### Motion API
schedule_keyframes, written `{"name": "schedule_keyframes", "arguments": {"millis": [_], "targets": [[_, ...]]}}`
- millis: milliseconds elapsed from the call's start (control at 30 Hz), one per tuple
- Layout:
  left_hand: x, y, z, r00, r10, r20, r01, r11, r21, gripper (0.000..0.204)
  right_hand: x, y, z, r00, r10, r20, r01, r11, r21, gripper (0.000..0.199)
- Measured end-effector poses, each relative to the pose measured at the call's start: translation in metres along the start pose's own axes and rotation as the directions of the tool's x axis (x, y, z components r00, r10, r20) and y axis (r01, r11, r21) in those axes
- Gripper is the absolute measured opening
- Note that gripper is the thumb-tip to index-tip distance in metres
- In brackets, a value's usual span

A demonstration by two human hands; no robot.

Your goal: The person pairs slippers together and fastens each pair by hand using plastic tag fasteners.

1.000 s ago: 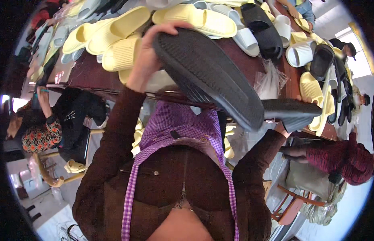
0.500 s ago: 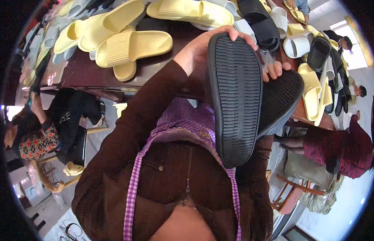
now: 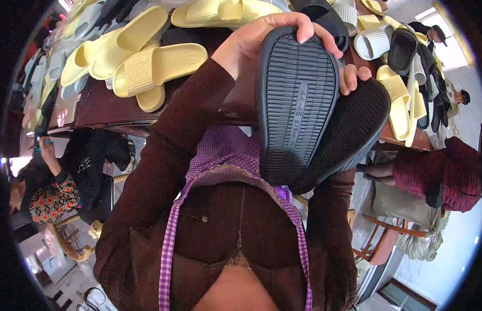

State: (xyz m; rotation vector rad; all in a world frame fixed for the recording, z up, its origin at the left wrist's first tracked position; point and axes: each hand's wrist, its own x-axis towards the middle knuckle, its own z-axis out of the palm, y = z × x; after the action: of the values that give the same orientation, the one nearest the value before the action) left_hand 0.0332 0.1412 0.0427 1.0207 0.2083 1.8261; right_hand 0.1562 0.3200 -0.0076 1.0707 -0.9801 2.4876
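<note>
Head view: left hand grips two black slippers sole-out, fingers curled over the toes, above the table's near edge. Right hand unseen. Light, flexible, ribbed; hold by edges.

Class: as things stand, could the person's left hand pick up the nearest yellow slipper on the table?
Probably not at once. The left hand is wrapped round a black slipper held sole up, so it is full, though nothing blocks the way to the yellow slipper.

two slippers held near, one overlapping the other on its right; table beyond, slides far left, more slides right.
</note>
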Motion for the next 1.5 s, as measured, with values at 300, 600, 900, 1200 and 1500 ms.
{"name": "schedule_keyframes", "arguments": {"millis": [300, 600, 900, 1200, 1500], "targets": [[0.003, 0.021, 0.017, 0.998, -0.045, 0.036, 0.042, 0.995, 0.090, 0.010, 0.000, -0.008, -0.015, 0.994, 0.047, 0.096, -0.049, 0.999, 0.018, 0.026], [0.003, 0.054, -0.042, 0.988, -0.119, 0.100, -0.002, 0.631, 0.776, 0.008, 0.009, -0.017, -0.014, 0.941, 0.258, -0.218, -0.254, 0.966, 0.049, 0.025], [-0.018, 0.060, -0.115, 0.840, 0.058, -0.540, 0.460, -0.606, 0.650, 0.027, 0.035, 0.020, -0.069, 0.695, -0.041, -0.717, -0.712, 0.095, -0.696, 0.030], [-0.053, 0.031, -0.071, 0.899, 0.420, 0.122, 0.249, -0.720, 0.648, 0.018, -0.009, -0.044, 0.007, 0.736, -0.265, -0.622, -0.617, 0.113, -0.779, 0.021], [-0.098, -0.074, 0.024, 0.944, 0.233, -0.235, 0.233, 0.036, 0.972, 0.023, -0.190, -0.014, 0.074, 0.194, 0.167, -0.967, -0.980, 0.083, -0.182, 0.027]]}}
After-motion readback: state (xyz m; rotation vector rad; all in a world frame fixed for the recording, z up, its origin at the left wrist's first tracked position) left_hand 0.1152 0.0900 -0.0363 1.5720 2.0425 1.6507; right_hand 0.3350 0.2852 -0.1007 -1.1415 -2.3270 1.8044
